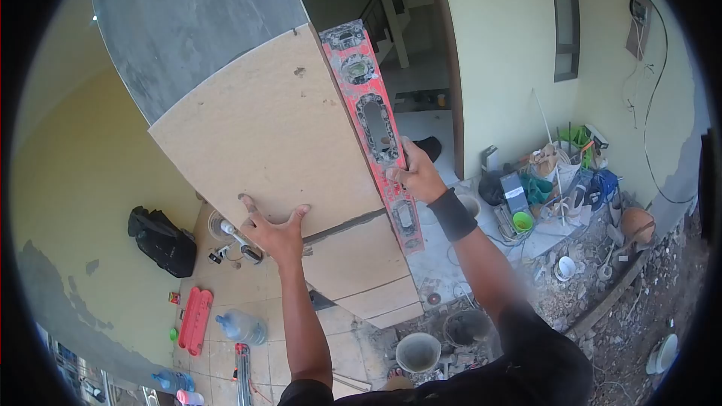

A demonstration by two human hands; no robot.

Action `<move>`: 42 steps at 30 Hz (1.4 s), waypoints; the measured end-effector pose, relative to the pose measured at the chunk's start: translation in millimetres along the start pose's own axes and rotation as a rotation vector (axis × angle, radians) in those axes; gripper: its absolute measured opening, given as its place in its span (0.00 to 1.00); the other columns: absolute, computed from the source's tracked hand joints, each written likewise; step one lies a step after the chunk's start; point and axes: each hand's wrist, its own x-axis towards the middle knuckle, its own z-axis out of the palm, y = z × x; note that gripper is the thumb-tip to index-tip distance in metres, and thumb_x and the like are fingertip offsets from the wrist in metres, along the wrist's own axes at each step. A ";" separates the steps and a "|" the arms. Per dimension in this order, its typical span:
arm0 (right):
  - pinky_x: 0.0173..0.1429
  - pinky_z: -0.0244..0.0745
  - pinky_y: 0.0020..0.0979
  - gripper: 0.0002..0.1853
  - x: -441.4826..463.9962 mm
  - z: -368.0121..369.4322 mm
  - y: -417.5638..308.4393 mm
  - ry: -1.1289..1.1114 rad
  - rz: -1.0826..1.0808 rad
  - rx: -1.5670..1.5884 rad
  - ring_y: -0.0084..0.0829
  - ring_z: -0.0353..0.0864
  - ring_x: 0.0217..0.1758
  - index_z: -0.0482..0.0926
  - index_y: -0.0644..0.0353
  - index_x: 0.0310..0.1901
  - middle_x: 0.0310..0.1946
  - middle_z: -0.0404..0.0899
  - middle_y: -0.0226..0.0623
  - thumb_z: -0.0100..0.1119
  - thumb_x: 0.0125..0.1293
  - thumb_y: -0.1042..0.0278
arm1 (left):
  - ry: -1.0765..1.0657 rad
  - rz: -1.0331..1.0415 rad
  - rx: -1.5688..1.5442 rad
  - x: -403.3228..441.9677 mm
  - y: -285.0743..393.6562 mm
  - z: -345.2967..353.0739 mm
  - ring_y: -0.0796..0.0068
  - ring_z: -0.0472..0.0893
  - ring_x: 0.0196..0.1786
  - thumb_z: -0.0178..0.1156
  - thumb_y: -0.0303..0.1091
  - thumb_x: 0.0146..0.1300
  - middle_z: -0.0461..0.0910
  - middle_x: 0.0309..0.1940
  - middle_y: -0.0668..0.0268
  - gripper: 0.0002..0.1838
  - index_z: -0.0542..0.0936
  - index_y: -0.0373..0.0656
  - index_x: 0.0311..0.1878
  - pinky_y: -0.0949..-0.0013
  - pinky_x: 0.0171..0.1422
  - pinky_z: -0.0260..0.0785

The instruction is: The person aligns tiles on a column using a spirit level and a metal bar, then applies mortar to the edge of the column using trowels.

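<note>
A large beige tile (pixel 263 120) covers the upper part of a column, with a dark grey surface (pixel 195 15) above it. My left hand (pixel 275 234) presses on the lower part of this tile, thumb and finger spread wide. Along the column's right edge stands a red spirit level (pixel 382 152), smeared with mortar and slightly tilted in view. My right hand (pixel 418 174) grips it by its side, below the long middle opening. Under the large tile, past a dark joint, sits a lower beige tile (pixel 361 256).
A black bag (pixel 162 242), a red plastic case (pixel 197 321), a water jug (pixel 242 328) and a tile cutter (pixel 242 372) are at the left. Buckets (pixel 418 352) stand near my feet. Piled tools and bags (pixel 556 177), plus rubble (pixel 587 286), lie at the right.
</note>
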 end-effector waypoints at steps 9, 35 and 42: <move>0.57 0.72 0.27 0.30 -0.8 -0.6 9.0 0.013 0.009 0.072 0.27 0.77 0.49 0.68 0.68 0.65 0.50 0.78 0.42 0.60 0.58 0.83 | 0.009 -0.009 -0.003 -2.2 -1.2 1.7 0.47 0.68 0.57 0.85 0.43 0.36 0.62 0.54 0.46 0.67 0.54 0.44 0.79 0.54 0.64 0.63; 0.59 0.74 0.25 0.27 -1.7 -2.8 -4.9 0.042 0.034 0.118 0.22 0.79 0.50 0.67 0.69 0.64 0.50 0.79 0.37 0.60 0.63 0.84 | 0.064 0.142 0.278 -0.8 0.5 -1.1 0.32 0.46 0.79 0.78 0.63 0.40 0.44 0.75 0.29 0.66 0.55 0.41 0.77 0.38 0.78 0.44; 0.59 0.73 0.26 0.29 3.2 0.7 -1.6 0.040 -0.036 0.108 0.23 0.78 0.52 0.66 0.68 0.66 0.52 0.79 0.36 0.60 0.63 0.84 | 0.061 0.069 0.019 -1.5 9.7 1.5 0.33 0.45 0.79 0.83 0.49 0.39 0.43 0.75 0.30 0.64 0.55 0.41 0.77 0.42 0.78 0.47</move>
